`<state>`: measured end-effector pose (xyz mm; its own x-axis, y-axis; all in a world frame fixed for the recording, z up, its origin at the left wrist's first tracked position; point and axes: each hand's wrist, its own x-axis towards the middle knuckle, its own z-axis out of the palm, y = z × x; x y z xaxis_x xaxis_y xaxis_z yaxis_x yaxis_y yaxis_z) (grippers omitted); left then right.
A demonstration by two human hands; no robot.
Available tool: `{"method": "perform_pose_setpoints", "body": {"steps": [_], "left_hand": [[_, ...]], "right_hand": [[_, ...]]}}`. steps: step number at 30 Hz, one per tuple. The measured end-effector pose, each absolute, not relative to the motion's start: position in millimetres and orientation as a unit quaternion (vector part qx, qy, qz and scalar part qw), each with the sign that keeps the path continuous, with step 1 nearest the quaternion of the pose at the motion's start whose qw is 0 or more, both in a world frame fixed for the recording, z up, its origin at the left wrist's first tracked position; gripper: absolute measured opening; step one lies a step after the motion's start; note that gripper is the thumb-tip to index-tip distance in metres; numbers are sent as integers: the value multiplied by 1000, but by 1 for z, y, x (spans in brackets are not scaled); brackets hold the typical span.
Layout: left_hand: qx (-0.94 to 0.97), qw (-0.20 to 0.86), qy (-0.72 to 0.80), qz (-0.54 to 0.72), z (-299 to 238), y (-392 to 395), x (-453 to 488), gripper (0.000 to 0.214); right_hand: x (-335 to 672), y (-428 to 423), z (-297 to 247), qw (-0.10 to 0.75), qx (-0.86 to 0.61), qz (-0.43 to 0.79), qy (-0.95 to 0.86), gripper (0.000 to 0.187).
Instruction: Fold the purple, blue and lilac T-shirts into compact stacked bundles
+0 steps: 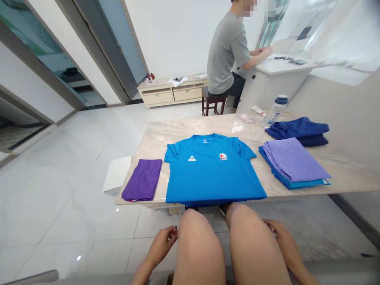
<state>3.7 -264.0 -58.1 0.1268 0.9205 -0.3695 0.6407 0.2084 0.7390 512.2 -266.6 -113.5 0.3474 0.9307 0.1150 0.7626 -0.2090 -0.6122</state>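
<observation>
A bright blue T-shirt [212, 172] lies spread flat, front up, on the marble table [160, 136], its hem at the near edge. My left hand [162, 242] hangs low beside my left knee, fingers curled, well below the table. My right hand [277, 231] rests beside my right knee, partly hidden by the leg. Neither hand touches the shirt, and I see nothing held in either. A folded purple garment [143, 180] lies left of the shirt.
Right of the shirt is a stack of folded garments, lilac on top [292, 160], with dark blue ones [298, 128] behind and a water bottle [275, 111]. A white board [117, 173] leans at the table's left end. A person in grey sits at a white desk [282, 67] beyond.
</observation>
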Motion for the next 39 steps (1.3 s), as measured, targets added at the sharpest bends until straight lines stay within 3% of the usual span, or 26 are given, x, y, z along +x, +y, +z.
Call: {"method": "perform_pose_setpoints", "body": {"steps": [5, 10, 16, 22, 39], "left_hand": [[654, 346, 629, 241, 4, -180, -6, 39], [771, 217, 557, 218, 31, -77, 50, 54], [778, 88, 609, 125, -7, 0, 92, 60], [766, 24, 632, 115, -46, 6, 80, 66], [751, 8, 649, 121, -43, -47, 81, 66]], "right_hand": [[514, -180, -43, 351, -661, 86, -658, 42], [477, -72, -6, 200, -543, 76, -812, 52], [447, -18, -34, 116, -570, 81, -809, 67], [454, -10, -51, 132, -594, 66, -791, 70], [455, -32, -44, 99, -613, 65, -781, 70]]}}
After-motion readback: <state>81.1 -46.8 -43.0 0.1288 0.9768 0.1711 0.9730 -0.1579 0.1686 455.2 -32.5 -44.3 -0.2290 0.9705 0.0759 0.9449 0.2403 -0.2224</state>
